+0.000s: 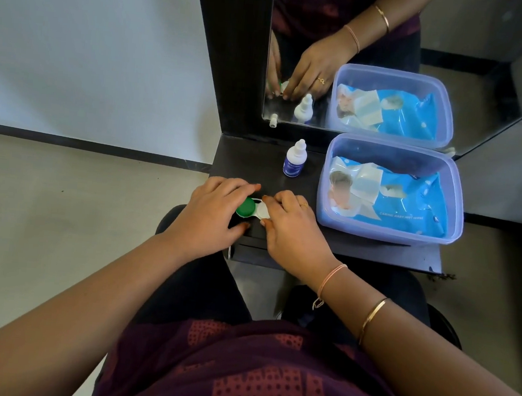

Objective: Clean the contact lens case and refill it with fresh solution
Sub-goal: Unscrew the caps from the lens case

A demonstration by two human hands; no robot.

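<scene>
the light, stiff lens case [254,209] is gripped at its caps by the left hand [211,214] and right hand [295,229]; likely slippery.

Fingers [280,199] hide the lens case's [254,209] right half — bottle label [293,166] unreadable.

Left hand [212,211] and right hand [292,224] grip the contact lens case [252,208] on the dark shelf [286,187].
</scene>
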